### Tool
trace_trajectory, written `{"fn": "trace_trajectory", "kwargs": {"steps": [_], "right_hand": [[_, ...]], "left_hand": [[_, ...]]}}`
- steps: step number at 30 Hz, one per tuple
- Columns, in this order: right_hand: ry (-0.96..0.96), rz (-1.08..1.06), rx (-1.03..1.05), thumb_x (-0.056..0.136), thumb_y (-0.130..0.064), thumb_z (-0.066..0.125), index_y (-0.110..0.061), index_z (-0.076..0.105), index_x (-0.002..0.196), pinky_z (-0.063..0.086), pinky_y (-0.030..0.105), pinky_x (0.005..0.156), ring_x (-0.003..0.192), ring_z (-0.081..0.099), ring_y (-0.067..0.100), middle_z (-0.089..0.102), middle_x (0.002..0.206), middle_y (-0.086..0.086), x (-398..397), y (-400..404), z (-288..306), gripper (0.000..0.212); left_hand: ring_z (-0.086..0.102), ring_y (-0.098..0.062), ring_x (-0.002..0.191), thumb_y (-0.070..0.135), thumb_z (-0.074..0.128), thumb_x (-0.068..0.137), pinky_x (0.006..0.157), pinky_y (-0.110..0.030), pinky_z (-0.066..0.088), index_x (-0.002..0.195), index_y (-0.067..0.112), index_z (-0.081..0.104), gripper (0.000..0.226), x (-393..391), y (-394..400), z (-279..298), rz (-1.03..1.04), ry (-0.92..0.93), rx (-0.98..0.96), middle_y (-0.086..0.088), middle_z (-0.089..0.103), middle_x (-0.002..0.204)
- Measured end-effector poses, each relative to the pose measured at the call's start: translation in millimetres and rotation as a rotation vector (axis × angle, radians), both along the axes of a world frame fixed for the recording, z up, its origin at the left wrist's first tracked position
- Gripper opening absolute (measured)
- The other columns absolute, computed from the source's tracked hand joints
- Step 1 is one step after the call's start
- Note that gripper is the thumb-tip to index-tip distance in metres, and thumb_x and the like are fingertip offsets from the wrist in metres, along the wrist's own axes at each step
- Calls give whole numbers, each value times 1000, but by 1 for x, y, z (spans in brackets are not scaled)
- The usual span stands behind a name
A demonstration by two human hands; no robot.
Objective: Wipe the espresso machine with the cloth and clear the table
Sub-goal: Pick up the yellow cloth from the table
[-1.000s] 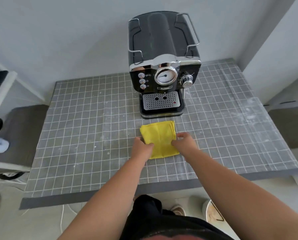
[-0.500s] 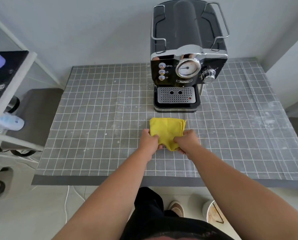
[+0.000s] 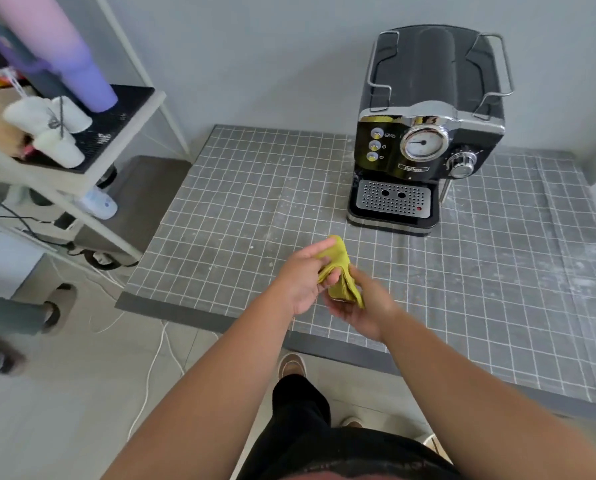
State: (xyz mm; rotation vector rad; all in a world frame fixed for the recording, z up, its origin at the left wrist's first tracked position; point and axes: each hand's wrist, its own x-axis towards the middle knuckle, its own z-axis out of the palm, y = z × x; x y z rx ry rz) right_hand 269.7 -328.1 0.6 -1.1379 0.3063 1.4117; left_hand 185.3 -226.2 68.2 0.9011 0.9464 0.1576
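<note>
Folded yellow cloth (image 3: 340,271) lifted off the table (image 3: 241,209), frame centre, held between both hands: left hand (image 3: 301,278) fingers pinch its top, right hand (image 3: 360,308) cups underneath. Espresso machine (image 3: 424,133) upper right, untouched. Judging: wiping not begun, clearing left.

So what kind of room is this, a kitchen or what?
Probably a home kitchen corner or utility nook: an espresso machine on a table with a grid-pattern cover, and a wheeled shelf cart holding household items beside it.
</note>
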Motion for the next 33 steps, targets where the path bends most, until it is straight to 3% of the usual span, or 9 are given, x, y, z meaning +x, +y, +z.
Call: {"fn": "trace_trajectory", "kwargs": {"steps": [4,8,14,18,21,23,25,28,33], "right_hand": [[145,-155,177,94,-20,56,-6,57,113,59,35,75,74,69,24,68,91,14,-6,4,6,24],[-53,-186,137,88,-3,60,-17,47,132,55,26,52,73,64,19,64,102,8,1,11,5,48],[-260,85,38,87,7,58,-21,51,126,52,25,47,62,60,19,61,98,14,-14,41,20,48],[-382,246,-27,87,10,55,-15,61,114,52,25,51,68,59,20,61,95,12,-34,79,24,37],[-486,278,-91,87,10,55,-14,66,100,51,25,56,68,58,17,61,92,10,-53,114,21,29],[-564,285,-130,85,7,58,-17,68,91,57,30,66,74,61,19,62,91,8,-64,142,15,27],[-650,301,-167,83,3,60,-23,69,86,58,37,80,82,63,22,64,92,6,-75,171,10,28],[-721,294,-189,80,-1,58,-29,69,83,58,40,83,88,67,24,67,93,3,-89,210,8,31],[-721,339,-108,82,-2,62,-22,62,126,61,43,74,81,70,27,65,105,4,-110,252,6,49]], "left_hand": [[63,-6,54,-2,43,98,49,-14,51,129,20,60,41,-19,-3,8,14,-49,44,-13,51,131],[66,-13,58,-3,46,96,50,-20,51,134,26,55,49,-49,7,7,-17,52,234,-15,56,123],[68,-15,59,-4,46,94,53,-23,54,139,28,50,55,-93,37,-1,-52,183,342,-10,54,125],[68,-15,57,-4,49,92,57,-24,56,139,25,50,56,-117,74,-12,-53,287,350,-10,47,134],[67,-23,92,-2,53,89,72,-30,57,135,23,56,53,-133,107,-21,-52,339,369,-7,40,144],[49,-22,122,7,57,90,92,-29,44,132,26,59,46,-144,131,-28,-66,402,441,-2,41,147],[42,-17,127,18,60,92,102,-29,31,128,30,61,39,-154,157,-35,-80,425,479,3,45,144],[45,-15,126,24,60,94,108,-30,29,128,29,61,35,-163,197,-45,-104,407,504,6,49,139],[57,-19,117,20,67,86,105,-41,44,104,54,65,39,-171,270,-56,-179,408,608,4,55,136]]}}
